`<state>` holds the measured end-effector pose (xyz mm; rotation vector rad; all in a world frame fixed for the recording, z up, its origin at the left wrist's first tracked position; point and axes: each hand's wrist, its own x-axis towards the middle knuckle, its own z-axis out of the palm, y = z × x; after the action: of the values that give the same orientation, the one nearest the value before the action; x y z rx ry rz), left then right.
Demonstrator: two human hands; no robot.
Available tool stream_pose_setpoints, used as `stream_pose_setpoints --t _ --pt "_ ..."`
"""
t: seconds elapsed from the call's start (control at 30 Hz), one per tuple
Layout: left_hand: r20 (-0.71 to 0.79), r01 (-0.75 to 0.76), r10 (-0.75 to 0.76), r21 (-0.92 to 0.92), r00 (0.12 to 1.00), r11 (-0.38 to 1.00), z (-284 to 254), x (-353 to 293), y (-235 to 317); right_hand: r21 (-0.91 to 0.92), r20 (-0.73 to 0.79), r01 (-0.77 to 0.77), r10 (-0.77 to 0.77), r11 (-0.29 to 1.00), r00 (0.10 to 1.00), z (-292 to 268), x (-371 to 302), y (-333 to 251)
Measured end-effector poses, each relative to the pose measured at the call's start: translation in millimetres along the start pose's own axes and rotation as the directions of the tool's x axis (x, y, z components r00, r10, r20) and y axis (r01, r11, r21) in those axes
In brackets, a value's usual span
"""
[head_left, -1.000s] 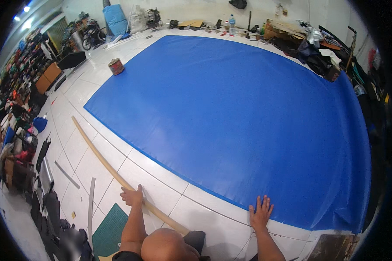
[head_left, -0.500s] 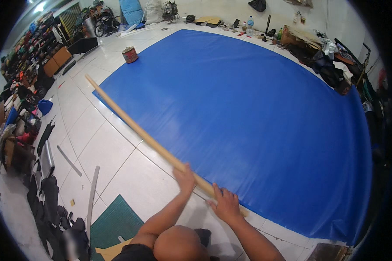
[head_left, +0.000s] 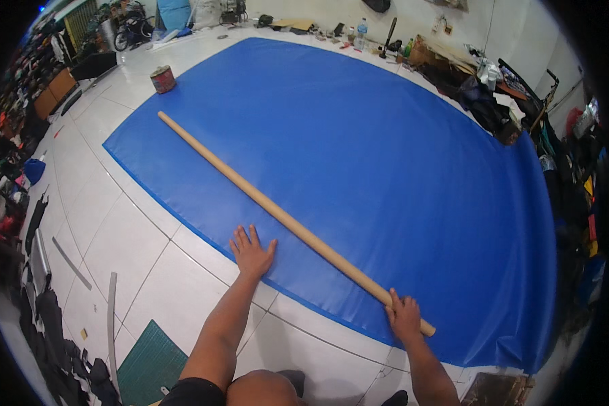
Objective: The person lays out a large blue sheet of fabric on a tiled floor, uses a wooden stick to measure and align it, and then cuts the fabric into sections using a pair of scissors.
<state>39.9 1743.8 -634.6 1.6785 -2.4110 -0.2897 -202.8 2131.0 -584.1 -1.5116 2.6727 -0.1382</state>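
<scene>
The white tiled floor [head_left: 128,230] underlies everything, its glossy squares and dark joints bowed by the lens. Over it, filling the middle and right of the frame, lies a blue sheet [head_left: 345,149], spread out probably so that its whole face can be reached. It looks like coated fabric or vinyl: smooth, with a soft sheen, faint ripples, and heavier folds along the right side.

A long tan tube [head_left: 318,245] lies slantwise on the sheet, from the upper left of it to the lower right, straight and round, with a matte, cardboard-like skin. At the lower left of the frame a green mat [head_left: 149,365] rests on the tiles, flat and straight-edged, with a slim grey strip [head_left: 111,318] beside it.

The left hand [head_left: 252,256] is laid on the sheet's near edge, fingers spread apart and holding nothing, perhaps steadying the material. The right hand [head_left: 406,318] lies over the tube close to its lower-right end, seemingly to control it from there; whether its fingers are clamped around the tube I cannot tell.

A squat, round tin [head_left: 162,80], reddish and worn, stands at the sheet's upper-left edge, possibly as a weight.
</scene>
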Motion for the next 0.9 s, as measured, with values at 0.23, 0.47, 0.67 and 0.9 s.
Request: stream_pose_setpoints --t 0.23,0.47,0.67,0.9 --pt "-0.025 -0.021 0.022 0.033 0.999 0.999 -1 -4 2 0.002 0.008 -0.07 0.07 0.998 0.998 -4 96 40" --pt "-0.023 -0.029 0.03 0.064 0.999 0.998 -3 -4 5 0.061 -0.068 -0.165 0.169 0.984 0.983 10 207 75" --pt "-0.006 -0.023 0.024 0.087 1.0 0.996 -4 -1 5 0.134 -0.006 -0.393 0.398 0.91 0.918 7 239 95" --pt "-0.016 -0.042 0.044 0.107 0.999 0.993 1 -2 5 0.165 -0.041 -0.603 0.616 0.781 0.787 17 118 167"
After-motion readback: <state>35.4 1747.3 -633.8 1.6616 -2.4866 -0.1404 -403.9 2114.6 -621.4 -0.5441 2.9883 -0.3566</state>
